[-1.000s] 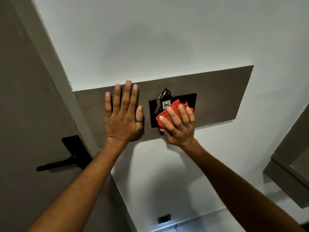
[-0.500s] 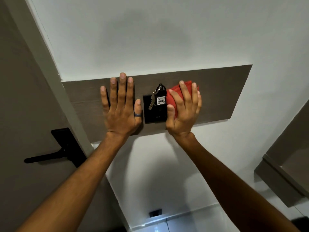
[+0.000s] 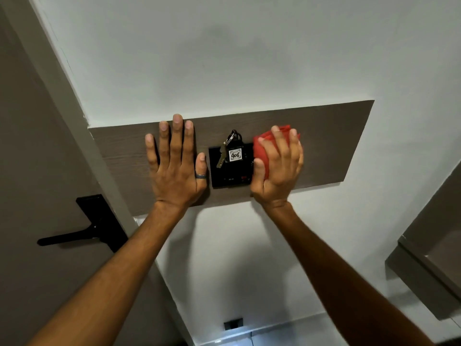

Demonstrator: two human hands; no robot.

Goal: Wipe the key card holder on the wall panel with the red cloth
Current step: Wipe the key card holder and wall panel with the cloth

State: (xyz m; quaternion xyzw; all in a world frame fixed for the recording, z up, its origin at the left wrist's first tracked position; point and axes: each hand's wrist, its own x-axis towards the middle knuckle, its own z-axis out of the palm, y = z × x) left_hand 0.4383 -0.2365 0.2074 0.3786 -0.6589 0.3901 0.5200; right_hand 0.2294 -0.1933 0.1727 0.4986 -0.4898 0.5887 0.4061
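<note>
A black key card holder is set in a brown wood wall panel. A key tag marked 406 with keys sits in its slot. My right hand presses a bunched red cloth against the holder's right side, hiding that part. My left hand lies flat on the panel just left of the holder, fingers spread, a ring on the thumb.
A grey door with a black lever handle stands at the left, beside the panel. A grey cabinet edge juts in at the lower right. A small black wall socket sits low near the floor.
My right hand slid the red cloth from the holder's lower middle up and over to its right side. The left hand stayed flat on the panel.
</note>
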